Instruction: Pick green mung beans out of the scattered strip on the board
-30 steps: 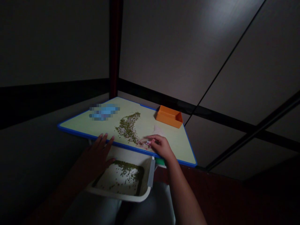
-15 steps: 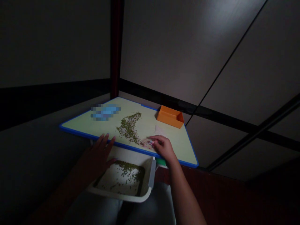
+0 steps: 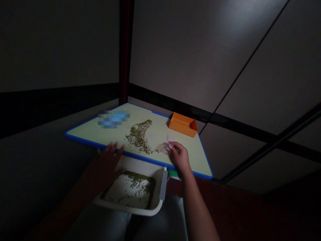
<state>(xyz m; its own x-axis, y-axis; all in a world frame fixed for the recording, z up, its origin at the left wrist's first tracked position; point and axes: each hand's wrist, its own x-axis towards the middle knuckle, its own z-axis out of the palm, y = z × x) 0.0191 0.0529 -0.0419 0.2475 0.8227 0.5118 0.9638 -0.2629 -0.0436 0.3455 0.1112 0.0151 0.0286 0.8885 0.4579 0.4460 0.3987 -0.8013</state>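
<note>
The white tub (image 3: 141,212), with green bits (image 3: 134,177) inside, sits under the board (image 3: 195,152), maybe to catch bits; the left hand (image 3: 104,167) spreads at the edge, maybe for steadying; the right hand (image 3: 181,158) curls in, but I cannot tell if it pinches anything; a green pile (image 3: 140,138) lies beyond; the orange box (image 3: 182,126) sits far back.
</note>
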